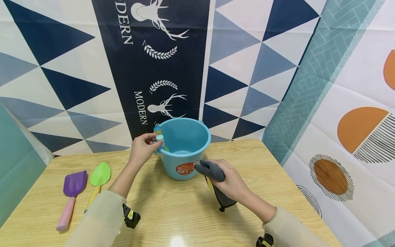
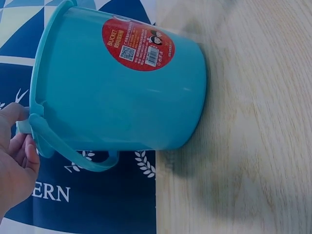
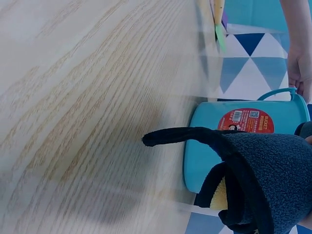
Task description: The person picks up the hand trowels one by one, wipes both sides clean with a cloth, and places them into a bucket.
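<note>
A light-blue plastic bucket [image 1: 185,164] with a red label stands upright on the wooden table. At its left rim my left hand [image 1: 143,148] pinches the top of a pale-blue tool handle [image 1: 159,138], whose lower part goes down inside the bucket. Beside those fingers, a second handle end [image 1: 157,129], blue and yellowish, leans on the rim. My right hand [image 1: 232,181] grips a folded dark grey cloth [image 3: 273,170] with a yellow inner side, held in front of the bucket's right side. The bucket's own handle [image 2: 73,153] hangs down along its side.
On the left of the table [image 1: 185,219] lie a purple toy shovel [image 1: 75,184] with a pink handle and a green toy trowel [image 1: 100,174] with a yellow handle, partly covered by my left sleeve. A patterned wall covering [image 1: 240,61] rises right behind the bucket.
</note>
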The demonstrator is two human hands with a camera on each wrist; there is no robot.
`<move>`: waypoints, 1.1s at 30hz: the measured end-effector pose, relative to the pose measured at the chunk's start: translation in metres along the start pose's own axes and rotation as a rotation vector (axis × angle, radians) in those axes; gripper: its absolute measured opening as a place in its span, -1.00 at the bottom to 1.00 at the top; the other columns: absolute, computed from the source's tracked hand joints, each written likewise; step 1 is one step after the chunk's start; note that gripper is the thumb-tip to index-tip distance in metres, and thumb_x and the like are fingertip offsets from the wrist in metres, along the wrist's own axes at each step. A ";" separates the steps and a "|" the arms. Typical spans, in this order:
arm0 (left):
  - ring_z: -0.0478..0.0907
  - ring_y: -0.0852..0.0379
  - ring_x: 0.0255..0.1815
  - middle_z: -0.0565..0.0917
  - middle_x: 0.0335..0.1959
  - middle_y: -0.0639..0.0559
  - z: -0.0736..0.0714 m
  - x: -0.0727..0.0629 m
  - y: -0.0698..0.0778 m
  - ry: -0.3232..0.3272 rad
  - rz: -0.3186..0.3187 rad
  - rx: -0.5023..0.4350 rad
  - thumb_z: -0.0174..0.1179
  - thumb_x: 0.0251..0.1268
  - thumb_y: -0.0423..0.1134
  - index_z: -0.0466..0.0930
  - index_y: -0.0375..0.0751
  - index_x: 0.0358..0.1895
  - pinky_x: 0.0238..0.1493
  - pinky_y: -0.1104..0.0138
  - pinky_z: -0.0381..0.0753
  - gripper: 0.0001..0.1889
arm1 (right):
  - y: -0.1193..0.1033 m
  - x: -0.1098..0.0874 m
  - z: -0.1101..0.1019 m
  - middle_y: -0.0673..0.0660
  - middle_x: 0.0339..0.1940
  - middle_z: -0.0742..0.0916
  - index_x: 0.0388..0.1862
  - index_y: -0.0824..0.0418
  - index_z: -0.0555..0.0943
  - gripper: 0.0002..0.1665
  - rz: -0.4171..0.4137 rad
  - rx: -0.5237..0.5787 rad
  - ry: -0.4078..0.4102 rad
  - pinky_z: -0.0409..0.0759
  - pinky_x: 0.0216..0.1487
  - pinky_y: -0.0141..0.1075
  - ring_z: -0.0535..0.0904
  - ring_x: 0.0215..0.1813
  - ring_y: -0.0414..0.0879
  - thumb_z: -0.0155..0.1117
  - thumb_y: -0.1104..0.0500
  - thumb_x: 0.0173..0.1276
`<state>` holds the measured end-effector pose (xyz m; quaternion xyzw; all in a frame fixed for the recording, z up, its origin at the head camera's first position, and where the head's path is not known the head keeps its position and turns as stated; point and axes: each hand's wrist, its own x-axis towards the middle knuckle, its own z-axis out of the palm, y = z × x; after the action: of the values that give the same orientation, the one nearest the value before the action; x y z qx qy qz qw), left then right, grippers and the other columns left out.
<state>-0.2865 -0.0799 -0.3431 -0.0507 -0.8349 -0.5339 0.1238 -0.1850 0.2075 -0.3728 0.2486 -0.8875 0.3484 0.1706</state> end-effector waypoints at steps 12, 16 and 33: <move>0.45 0.17 -0.30 0.62 -0.15 -0.19 -0.004 -0.001 -0.005 0.002 -0.011 -0.010 0.30 0.12 -0.20 0.61 -0.28 0.00 -0.38 0.58 0.45 -0.63 | -0.001 0.001 0.000 0.11 0.07 0.62 0.18 0.10 0.48 -0.42 -0.009 0.009 0.001 0.56 0.04 -0.03 0.56 0.11 0.02 0.35 0.29 0.14; 0.45 0.19 -0.31 0.63 -0.17 -0.16 -0.008 -0.003 -0.011 0.008 0.008 -0.001 0.31 0.12 -0.18 0.61 -0.27 -0.01 -0.38 0.57 0.46 -0.63 | -0.001 0.000 -0.001 0.13 0.07 0.62 0.18 0.12 0.48 -0.41 -0.003 0.008 -0.004 0.57 0.04 -0.03 0.57 0.11 0.04 0.35 0.31 0.14; 0.44 0.37 -0.33 0.67 -0.19 -0.14 -0.037 -0.020 -0.027 0.046 0.064 0.071 0.24 0.21 -0.11 0.62 -0.25 -0.03 -0.33 0.54 0.46 -0.65 | -0.001 0.003 -0.002 0.12 0.08 0.61 0.18 0.11 0.48 -0.41 -0.026 -0.003 -0.005 0.56 0.05 -0.04 0.56 0.12 0.04 0.35 0.32 0.13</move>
<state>-0.2677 -0.1241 -0.3568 -0.0606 -0.8481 -0.5009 0.1618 -0.1862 0.2073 -0.3694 0.2610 -0.8852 0.3439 0.1732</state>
